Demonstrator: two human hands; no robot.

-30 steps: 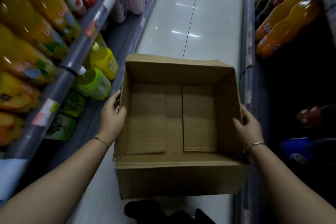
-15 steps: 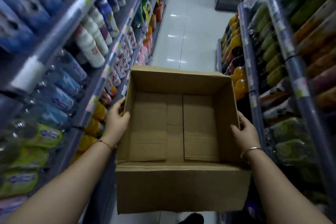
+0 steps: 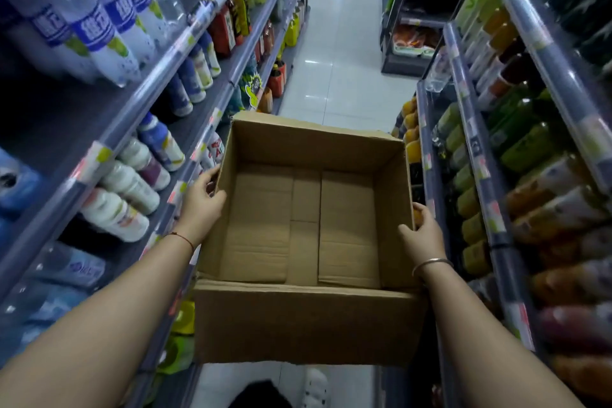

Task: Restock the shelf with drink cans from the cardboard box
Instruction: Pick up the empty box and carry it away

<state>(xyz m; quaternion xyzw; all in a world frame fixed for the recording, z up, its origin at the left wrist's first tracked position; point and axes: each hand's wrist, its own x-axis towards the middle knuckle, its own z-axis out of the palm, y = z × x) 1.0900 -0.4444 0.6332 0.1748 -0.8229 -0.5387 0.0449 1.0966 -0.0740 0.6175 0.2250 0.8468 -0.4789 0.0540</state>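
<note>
Cardboard box [image 3: 308,325] is in the aisle between the shelves, held up in front of me, open top, bare inside. My left hand [image 3: 202,205] clamps its left wall, fingers [image 3: 208,177] curled over the rim; right hand [image 3: 422,235] grips the right wall, fingers wrapped around its edge.

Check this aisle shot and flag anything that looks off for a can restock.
The cardboard box is empty: its bare bottom flaps show and no cans lie inside. The left hand and right hand each keep a grip on a side wall, holding it level between the shelves. Nothing looks spilled or damaged.
</note>
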